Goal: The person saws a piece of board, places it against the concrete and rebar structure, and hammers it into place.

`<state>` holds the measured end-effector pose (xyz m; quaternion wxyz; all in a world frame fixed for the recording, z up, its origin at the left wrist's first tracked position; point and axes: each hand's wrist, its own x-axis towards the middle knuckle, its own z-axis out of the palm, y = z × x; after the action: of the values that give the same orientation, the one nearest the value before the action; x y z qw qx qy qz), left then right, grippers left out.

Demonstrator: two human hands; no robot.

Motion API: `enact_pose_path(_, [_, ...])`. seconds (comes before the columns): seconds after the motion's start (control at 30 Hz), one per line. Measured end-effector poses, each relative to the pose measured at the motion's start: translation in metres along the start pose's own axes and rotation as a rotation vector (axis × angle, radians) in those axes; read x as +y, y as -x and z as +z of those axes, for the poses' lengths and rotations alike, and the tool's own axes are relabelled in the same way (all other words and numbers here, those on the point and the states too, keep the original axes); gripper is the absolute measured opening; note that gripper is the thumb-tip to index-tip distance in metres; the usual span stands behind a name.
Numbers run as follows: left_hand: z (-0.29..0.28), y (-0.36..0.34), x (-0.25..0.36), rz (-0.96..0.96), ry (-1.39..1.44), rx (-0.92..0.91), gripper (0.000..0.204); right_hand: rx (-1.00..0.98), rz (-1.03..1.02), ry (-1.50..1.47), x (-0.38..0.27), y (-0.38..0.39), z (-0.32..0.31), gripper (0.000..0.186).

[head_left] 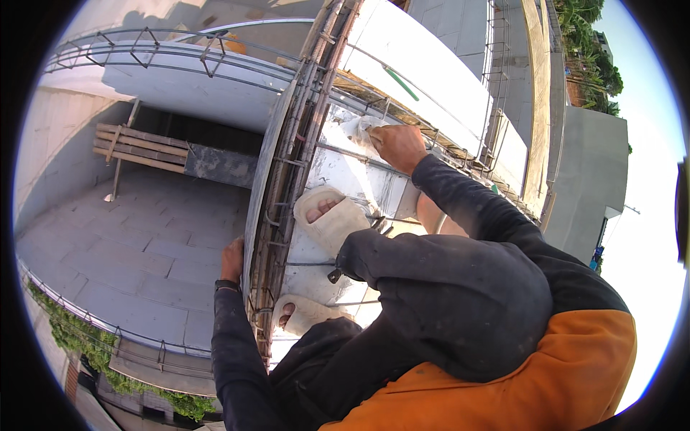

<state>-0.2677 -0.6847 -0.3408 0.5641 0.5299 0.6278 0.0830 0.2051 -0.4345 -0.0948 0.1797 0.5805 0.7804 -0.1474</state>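
My right hand (pixel 399 145) is closed on a pale crumpled piece of material (pixel 364 128), perhaps plastic, over a white panel (pixel 336 161) beside thin rebar. What exactly it is, I cannot make out. My left hand (pixel 232 257) is closed at the edge of a grey board (pixel 256 215) that runs along a long rusty rebar cage (pixel 287 179). My feet in cream slides (pixel 322 219) rest on white panels just right of that cage, with my dark-trousered knee (pixel 449 294) bent up below my right arm.
Left of the cage, a drop shows a grey tiled surface (pixel 158 251) and wooden poles (pixel 140 144). Rebar (pixel 208 54) crosses the upper left. At the right are white slabs (pixel 413 50), a long timber board (pixel 535 108), a grey building (pixel 589 179) and trees (pixel 586 36).
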Motion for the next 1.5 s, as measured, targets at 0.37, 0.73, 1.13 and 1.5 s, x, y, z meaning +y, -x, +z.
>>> enact_pose_path(0.37, [-0.001,0.0,-0.019,-0.189,0.628,-0.158,0.029,0.028,0.134,-0.156,0.009,-0.002,0.026,0.012])
enact_pose_path(0.73, [-0.026,-0.009,0.019,-0.699,0.858,-0.207,0.034,0.075,0.125,-0.116,0.001,-0.013,0.045,0.008])
enact_pose_path(1.13, [-0.021,-0.009,0.016,-0.785,0.891,-0.23,0.038,0.032,0.075,-0.113,0.007,-0.013,0.05,0.006])
enact_pose_path(1.5, [-0.008,-0.001,-0.031,-0.18,0.02,-0.174,0.044,-0.029,0.03,-0.092,0.007,0.001,0.011,0.008])
